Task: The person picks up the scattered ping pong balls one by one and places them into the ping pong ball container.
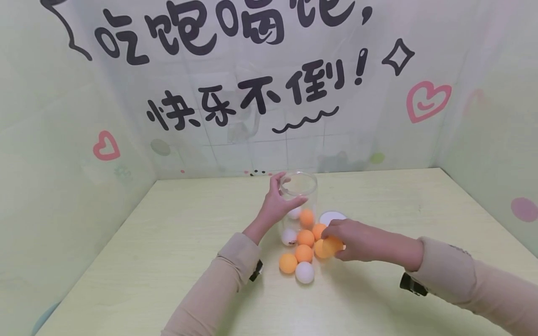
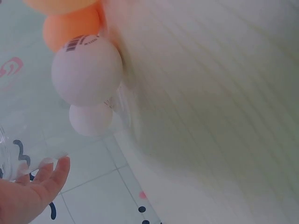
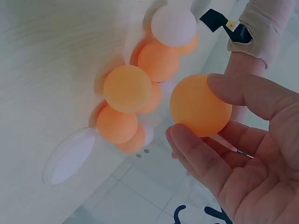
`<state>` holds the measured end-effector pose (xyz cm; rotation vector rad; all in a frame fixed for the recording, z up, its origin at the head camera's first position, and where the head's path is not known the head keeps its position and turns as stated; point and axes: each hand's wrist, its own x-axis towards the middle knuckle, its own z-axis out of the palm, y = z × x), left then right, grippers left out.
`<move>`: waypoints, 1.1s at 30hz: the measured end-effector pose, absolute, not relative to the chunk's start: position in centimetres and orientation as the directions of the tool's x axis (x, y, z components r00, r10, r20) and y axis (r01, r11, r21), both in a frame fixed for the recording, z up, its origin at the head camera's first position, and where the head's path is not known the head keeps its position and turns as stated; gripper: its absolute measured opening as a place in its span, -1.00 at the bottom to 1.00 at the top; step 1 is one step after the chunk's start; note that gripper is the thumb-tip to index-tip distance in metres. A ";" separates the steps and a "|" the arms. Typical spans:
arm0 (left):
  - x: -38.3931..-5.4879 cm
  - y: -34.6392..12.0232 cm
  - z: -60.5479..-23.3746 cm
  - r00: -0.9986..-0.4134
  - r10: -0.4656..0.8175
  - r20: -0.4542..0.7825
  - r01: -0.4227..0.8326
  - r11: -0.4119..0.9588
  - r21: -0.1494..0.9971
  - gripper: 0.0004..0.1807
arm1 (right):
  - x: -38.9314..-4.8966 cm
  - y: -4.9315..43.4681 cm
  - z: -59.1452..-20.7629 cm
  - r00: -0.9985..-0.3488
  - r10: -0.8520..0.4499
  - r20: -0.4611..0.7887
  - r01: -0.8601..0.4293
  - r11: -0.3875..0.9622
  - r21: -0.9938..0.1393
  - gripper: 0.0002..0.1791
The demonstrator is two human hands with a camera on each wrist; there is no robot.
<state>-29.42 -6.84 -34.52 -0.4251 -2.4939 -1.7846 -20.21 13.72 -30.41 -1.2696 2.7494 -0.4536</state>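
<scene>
A clear cylindrical jar (image 1: 311, 189) stands upright on the table. My left hand (image 1: 276, 206) grips it near the rim, thumb in front and fingers on the far side. Through its wall show a white ball (image 1: 294, 213) and an orange ball (image 1: 307, 218). Between thumb and fingers, my right hand (image 1: 362, 240) pinches an orange ping-pong ball (image 3: 198, 105) above the table, to the jar's front right. Several loose balls lie before the jar, among them a white ball (image 1: 304, 272), a yellow-orange ball (image 1: 287, 263) and a printed white ball (image 2: 87, 70).
Behind the loose balls, right of the jar, a flat white disc (image 1: 333, 217) lies on the pale wooden table (image 1: 168, 261). A printed curtain (image 1: 235, 154) hangs along the table's back edge, with similar sheets at both sides.
</scene>
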 end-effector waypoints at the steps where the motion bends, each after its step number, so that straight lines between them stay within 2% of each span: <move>1: -29.4 -6.9 -34.6 -0.961 0.195 0.196 0.249 0.301 0.921 -0.07 | -20.3 13.7 -30.2 -0.652 -0.756 0.056 -0.734 0.610 -0.299 -0.71; 6: -29.4 -6.8 -34.5 -0.960 0.195 0.202 0.255 0.306 0.917 -0.07 | -20.8 14.0 -29.4 -0.646 -0.760 0.075 -0.738 0.597 -0.313 -0.73; 14: -29.4 -6.9 -34.5 -0.959 0.192 0.206 0.258 0.305 0.917 -0.07 | -21.9 14.3 -27.8 -0.699 -0.713 0.055 -0.682 0.641 -0.352 -0.69; 23: -29.3 -6.9 -34.4 -0.961 0.191 0.199 0.251 0.303 0.920 -0.06 | -23.2 14.1 -25.8 -0.752 -0.657 0.050 -0.634 0.701 -0.327 -0.63; 33: -29.4 -6.9 -34.5 -0.959 0.203 0.200 0.254 0.291 0.922 -0.07 | -24.7 13.3 -24.1 -0.731 -0.662 0.163 -0.679 0.684 -0.267 -0.64</move>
